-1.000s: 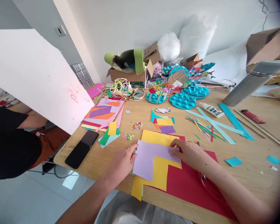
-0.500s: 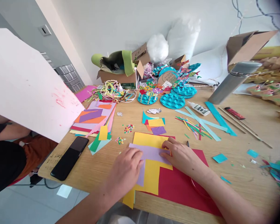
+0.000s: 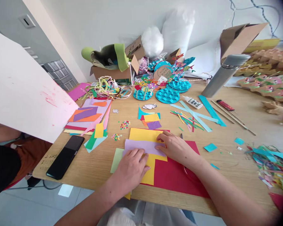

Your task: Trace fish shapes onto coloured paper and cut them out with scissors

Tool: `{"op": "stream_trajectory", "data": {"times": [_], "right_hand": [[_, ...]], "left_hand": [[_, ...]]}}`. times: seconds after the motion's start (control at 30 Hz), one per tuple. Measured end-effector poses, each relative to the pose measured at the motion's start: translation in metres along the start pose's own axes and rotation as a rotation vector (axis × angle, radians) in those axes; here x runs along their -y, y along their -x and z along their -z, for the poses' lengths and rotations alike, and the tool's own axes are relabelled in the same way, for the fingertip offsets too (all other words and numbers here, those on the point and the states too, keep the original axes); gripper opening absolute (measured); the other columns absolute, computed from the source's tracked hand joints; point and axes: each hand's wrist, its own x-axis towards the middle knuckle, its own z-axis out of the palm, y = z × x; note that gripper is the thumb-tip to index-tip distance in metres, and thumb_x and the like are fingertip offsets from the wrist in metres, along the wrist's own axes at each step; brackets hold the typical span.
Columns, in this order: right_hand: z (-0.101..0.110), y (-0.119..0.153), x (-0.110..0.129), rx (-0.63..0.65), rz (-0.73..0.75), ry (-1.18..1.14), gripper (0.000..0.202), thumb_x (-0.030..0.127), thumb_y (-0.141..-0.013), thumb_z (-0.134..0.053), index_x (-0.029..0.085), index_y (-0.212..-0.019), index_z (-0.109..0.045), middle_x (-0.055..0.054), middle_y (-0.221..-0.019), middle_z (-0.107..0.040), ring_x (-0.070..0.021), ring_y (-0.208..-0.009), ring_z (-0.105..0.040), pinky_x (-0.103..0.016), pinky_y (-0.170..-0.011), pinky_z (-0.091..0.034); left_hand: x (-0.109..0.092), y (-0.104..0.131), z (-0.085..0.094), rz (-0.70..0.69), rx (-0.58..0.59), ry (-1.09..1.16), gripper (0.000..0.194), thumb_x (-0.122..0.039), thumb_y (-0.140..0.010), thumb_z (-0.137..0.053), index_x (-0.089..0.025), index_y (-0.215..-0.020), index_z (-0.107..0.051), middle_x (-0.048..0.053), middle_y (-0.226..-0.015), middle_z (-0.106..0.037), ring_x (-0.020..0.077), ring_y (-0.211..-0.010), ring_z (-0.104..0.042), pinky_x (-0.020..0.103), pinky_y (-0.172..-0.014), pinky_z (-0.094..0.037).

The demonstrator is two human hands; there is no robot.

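Observation:
My left hand (image 3: 132, 166) rests on the lower left part of a lilac paper (image 3: 136, 146), fingers apart and bent over it. At the lilac paper's right end is my right hand (image 3: 172, 146), its thumb and fingertips pinching or pressing the edge. Under the lilac sheet lies a yellow paper (image 3: 151, 174), cut in steps, on top of a dark red sheet (image 3: 176, 179). A pale green paper (image 3: 117, 160) sticks out left of my left hand. Scissors, partly hidden, lie beneath my right forearm.
A black phone (image 3: 65, 157) lies at the left edge. Coloured papers (image 3: 86, 114), confetti (image 3: 125, 125), thin strips, a glue bottle (image 3: 192, 102) and a grey flask (image 3: 224, 75) surround the work. A person's arm shows at far left.
The view has shifted slightly. My left hand has moved over the lilac paper's lower left part, and a pale green paper now shows beside it. My right hand stays at the right end.

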Motion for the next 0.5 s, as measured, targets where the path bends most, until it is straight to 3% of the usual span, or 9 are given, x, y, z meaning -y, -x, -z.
{"op": "stream_trajectory", "data": {"times": [0.17,0.27,0.4,0.5], "right_hand": [[0.006,-0.003,-0.012,-0.206,0.048,-0.142,0.017,0.023,-0.09,-0.052,0.017,-0.09,-0.067,-0.006,-0.088,-0.065,-0.0179,-0.074,-0.062,-0.029,-0.067,-0.044],[0.008,-0.004,-0.021,-0.276,0.154,-0.253,0.022,0.016,-0.089,-0.048,0.016,-0.09,-0.07,-0.007,-0.088,-0.065,-0.0162,-0.072,-0.061,-0.029,-0.067,-0.045],[0.006,-0.004,-0.024,-0.165,0.378,-0.277,0.034,0.004,-0.08,-0.048,0.019,-0.091,-0.076,-0.008,-0.087,-0.065,-0.0185,-0.084,-0.062,-0.03,-0.074,-0.047],[0.004,-0.003,-0.022,-0.046,0.423,-0.231,0.042,-0.001,-0.075,-0.048,0.022,-0.092,-0.078,-0.008,-0.087,-0.065,-0.0186,-0.084,-0.061,-0.031,-0.077,-0.048]], "left_hand": [[-0.001,-0.002,0.002,-0.012,0.002,-0.022,0.031,-0.032,-0.093,-0.054,-0.015,-0.12,-0.057,0.009,-0.122,-0.061,0.025,-0.111,-0.054,0.04,-0.091,-0.047],[-0.002,-0.002,0.002,-0.003,0.012,-0.025,0.03,-0.031,-0.093,-0.055,-0.015,-0.118,-0.058,0.009,-0.123,-0.06,0.0251,-0.111,-0.054,0.04,-0.091,-0.046],[-0.003,-0.002,0.003,0.002,0.016,-0.02,0.031,-0.031,-0.092,-0.056,-0.015,-0.118,-0.057,0.009,-0.123,-0.06,0.0252,-0.112,-0.054,0.04,-0.09,-0.047],[-0.003,-0.001,0.003,0.001,0.003,-0.016,0.031,-0.031,-0.092,-0.056,-0.016,-0.119,-0.057,0.009,-0.123,-0.061,0.0248,-0.111,-0.054,0.04,-0.091,-0.047]]}}
